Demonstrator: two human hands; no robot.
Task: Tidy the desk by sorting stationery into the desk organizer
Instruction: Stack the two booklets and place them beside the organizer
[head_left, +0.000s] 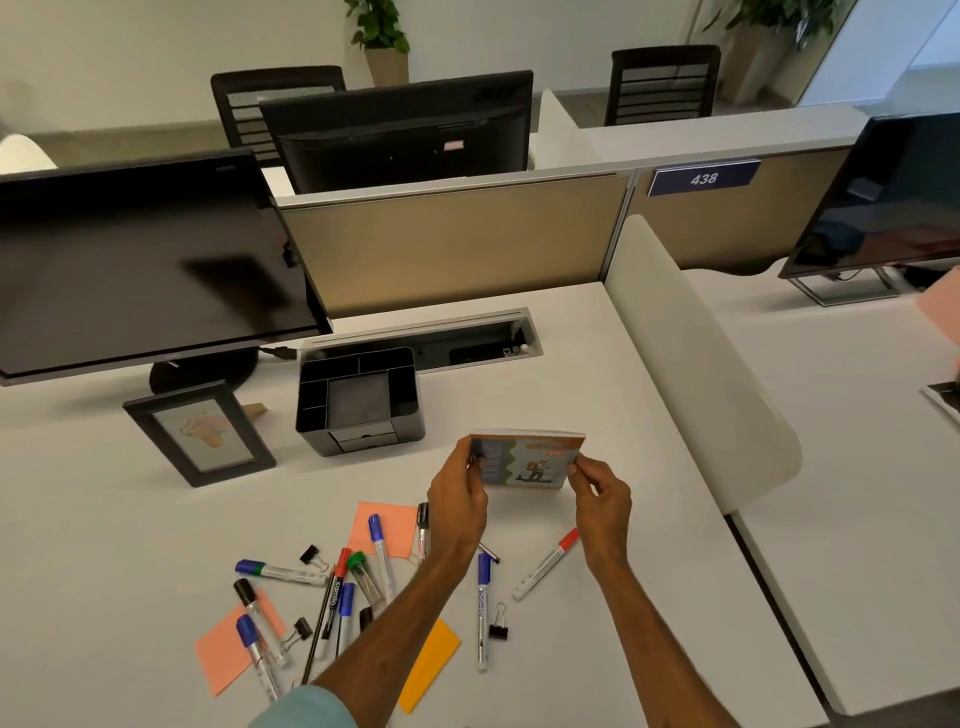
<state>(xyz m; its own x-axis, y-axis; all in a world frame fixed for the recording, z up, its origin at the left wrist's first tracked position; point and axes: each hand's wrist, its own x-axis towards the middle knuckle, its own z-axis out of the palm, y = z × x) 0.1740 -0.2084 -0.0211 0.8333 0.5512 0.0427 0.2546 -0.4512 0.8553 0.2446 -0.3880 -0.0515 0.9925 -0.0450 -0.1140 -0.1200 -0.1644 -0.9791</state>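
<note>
Both hands hold a small illustrated notebook (530, 458) above the white desk (597, 395): my left hand (460, 493) pinches its left edge, my right hand (600, 496) its right corner. The black desk organizer (358, 400), with several empty compartments and a small drawer, stands just left and behind the notebook. Several whiteboard markers lie scattered nearer to me, among them a blue-capped marker (483, 608) and a red-capped marker (545, 564). Black binder clips (498, 623), salmon sticky notes (384, 527), an orange sticky note (428, 665) and a black pencil (317, 629) lie among them.
A black picture frame (200, 434) leans left of the organizer. A dark monitor (145, 260) stands at the back left, beside an open cable tray (467, 340). A white curved divider (696, 374) borders the desk on the right, with a second monitor (883, 197) beyond it.
</note>
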